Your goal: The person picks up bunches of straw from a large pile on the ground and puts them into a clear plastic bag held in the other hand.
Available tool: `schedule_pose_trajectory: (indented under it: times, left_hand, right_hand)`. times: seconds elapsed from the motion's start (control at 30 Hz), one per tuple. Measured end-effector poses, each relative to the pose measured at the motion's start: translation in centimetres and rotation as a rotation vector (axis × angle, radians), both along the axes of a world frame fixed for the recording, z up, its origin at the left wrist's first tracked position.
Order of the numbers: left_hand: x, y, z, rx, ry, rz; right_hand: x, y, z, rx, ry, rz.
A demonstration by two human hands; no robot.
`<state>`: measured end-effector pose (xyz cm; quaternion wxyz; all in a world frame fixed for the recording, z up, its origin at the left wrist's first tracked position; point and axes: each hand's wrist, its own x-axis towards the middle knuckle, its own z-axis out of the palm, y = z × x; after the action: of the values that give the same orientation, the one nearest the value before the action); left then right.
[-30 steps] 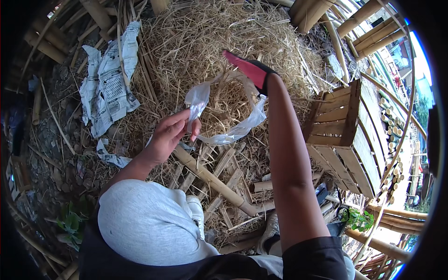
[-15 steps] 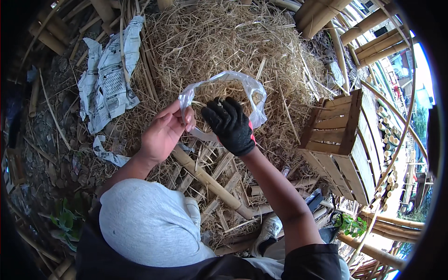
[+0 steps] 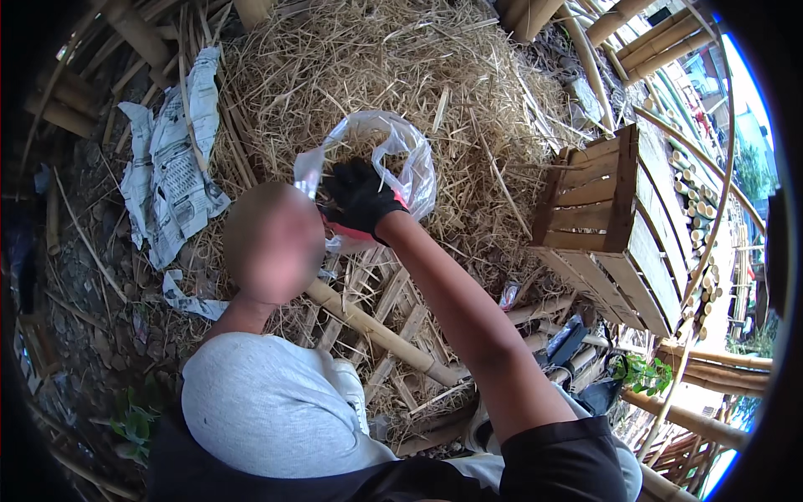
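Observation:
A clear plastic bag lies with its mouth spread in a ring over the dry straw. My right hand, in a black glove with red at its side, reaches into that ring. Its fingers are curled and closed; whatever they hold, if anything, cannot be made out against the straw. At the bag's left edge is my bare left hand. A blur covers it, so its fingers and its hold on the plastic do not show.
Crumpled newspaper lies to the left. A slatted wooden crate stands at the right, with stacked bamboo poles behind it. Closer in, a bamboo pole crosses a wooden lattice. Leafy plants grow at the right.
My right hand has moved left and down toward my left hand, over the bag's left part. The bag's ring has a slightly different shape, and the view has shifted a little.

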<state>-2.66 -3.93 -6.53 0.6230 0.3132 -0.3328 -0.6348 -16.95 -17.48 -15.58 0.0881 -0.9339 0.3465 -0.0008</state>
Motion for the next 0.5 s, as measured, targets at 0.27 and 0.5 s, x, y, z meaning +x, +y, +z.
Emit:
schedule_pose_trajectory:
  times: [0.27,0.5]
  left_hand:
    - [1.0,1.3,-0.4,-0.019,0.023,-0.050]
    - [0.9,1.5,0.2,0.020,-0.032,-0.151]
  right_hand:
    - [-15.3,2.6,12.5,0.861,-0.969,0.111]
    - [-28.7,-7.1,-2.4,0.164,0.216,-1.256]
